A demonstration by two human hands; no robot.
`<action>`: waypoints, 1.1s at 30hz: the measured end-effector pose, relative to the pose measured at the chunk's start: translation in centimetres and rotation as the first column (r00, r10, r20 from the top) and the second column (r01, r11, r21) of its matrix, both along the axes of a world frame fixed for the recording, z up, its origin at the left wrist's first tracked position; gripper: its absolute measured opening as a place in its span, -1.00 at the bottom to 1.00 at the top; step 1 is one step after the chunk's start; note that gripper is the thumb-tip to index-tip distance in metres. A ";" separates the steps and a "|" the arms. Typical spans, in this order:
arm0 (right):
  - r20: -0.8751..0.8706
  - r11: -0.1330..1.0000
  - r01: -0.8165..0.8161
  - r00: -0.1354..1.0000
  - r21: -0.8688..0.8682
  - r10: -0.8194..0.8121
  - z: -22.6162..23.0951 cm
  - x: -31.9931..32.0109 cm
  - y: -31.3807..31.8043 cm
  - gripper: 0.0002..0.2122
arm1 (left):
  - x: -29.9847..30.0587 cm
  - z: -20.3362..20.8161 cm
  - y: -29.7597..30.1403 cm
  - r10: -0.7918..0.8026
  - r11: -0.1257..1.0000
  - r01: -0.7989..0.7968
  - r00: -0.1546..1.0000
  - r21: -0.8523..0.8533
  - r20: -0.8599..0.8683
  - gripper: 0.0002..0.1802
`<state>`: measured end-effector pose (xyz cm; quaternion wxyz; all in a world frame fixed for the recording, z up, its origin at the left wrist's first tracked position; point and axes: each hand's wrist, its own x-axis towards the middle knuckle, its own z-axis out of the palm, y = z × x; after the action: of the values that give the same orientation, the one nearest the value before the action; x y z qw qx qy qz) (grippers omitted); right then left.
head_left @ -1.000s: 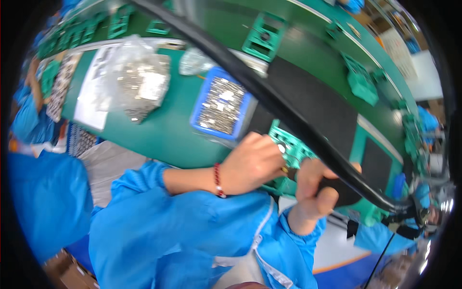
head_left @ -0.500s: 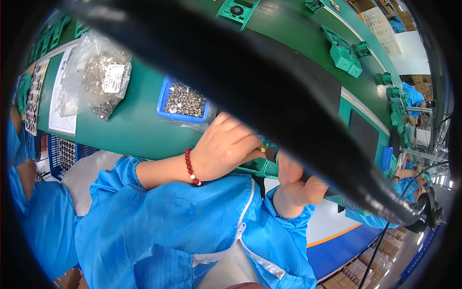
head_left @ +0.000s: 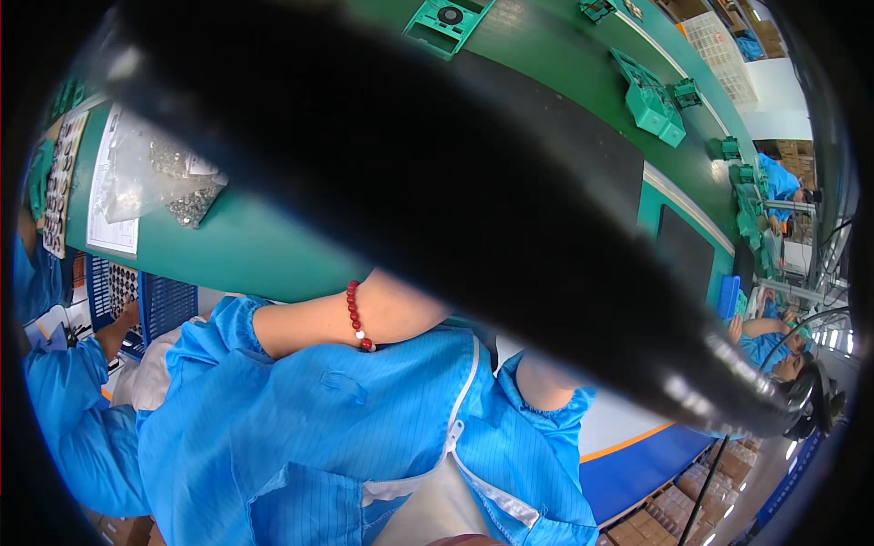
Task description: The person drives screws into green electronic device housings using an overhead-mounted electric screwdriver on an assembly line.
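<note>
A thick, blurred black bar (head_left: 437, 200) crosses the view close to the camera, from upper left to lower right. It hides the fingers of both my hands. Of my left hand (head_left: 408, 309), only the back and the wrist, with a red bead bracelet (head_left: 353, 305), show below the bar, near the front edge of the green table (head_left: 264, 250). My right hand (head_left: 546, 387) shows just its wrist end at the blue cuff. Whatever either hand holds is out of sight. A clear plastic bag (head_left: 137, 182) of small metal parts lies at the left, partly covered by the bar.
Printed sheets (head_left: 109, 232) lie under the bag, beside a board of round dark parts (head_left: 64, 182). Green plastic housings (head_left: 651, 105) stand on the far line. At left, a co-worker's hand (head_left: 126, 318) is by a blue crate (head_left: 168, 309). A dark mat (head_left: 564, 118) lies beyond the bar.
The black bar now sits lower and looks wider, covering my fingers and the blue tray of metal parts seen before. At left, a co-worker's arm has come in by the blue crate.
</note>
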<state>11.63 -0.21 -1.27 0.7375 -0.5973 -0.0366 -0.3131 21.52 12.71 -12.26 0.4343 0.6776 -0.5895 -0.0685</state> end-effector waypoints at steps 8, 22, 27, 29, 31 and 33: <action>-0.025 0.998 0.024 0.999 0.054 -0.023 -2.3 -1.2 -0.2 -0.57 | 1.0 2.0 -0.5 -0.015 0.997 0.006 0.993 -0.080 -0.116 -0.72; 0.020 0.972 0.234 0.972 0.003 -0.234 -1.6 0.7 0.5 -0.58 | 2.3 3.9 -0.3 0.037 0.999 -0.037 0.998 -0.001 -0.045 -0.41; 0.059 0.903 0.344 0.938 -0.256 -0.341 -3.7 1.8 -1.1 -0.66 | 2.0 1.9 0.7 -0.069 0.990 0.045 0.981 0.133 0.182 -0.20; -0.005 0.857 0.423 0.896 -0.293 -0.444 -4.8 1.6 -0.8 -0.67 | 2.1 1.8 0.9 -0.093 0.982 0.061 0.979 0.178 0.180 -0.18; -0.015 0.890 0.362 0.925 -0.276 -0.380 -4.6 2.4 -0.4 -0.68 | 2.1 1.5 0.7 -0.084 0.988 0.064 0.986 0.140 0.141 -0.17; -0.024 0.879 0.370 0.918 -0.301 -0.395 -5.1 2.3 -0.6 -0.67 | 2.1 1.4 0.7 -0.086 0.987 0.065 0.986 0.146 0.143 -0.17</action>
<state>13.97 -0.84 -6.41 0.5663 -0.7071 0.0679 -0.4180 23.63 13.44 -10.86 0.3374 0.6870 -0.6391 -0.0756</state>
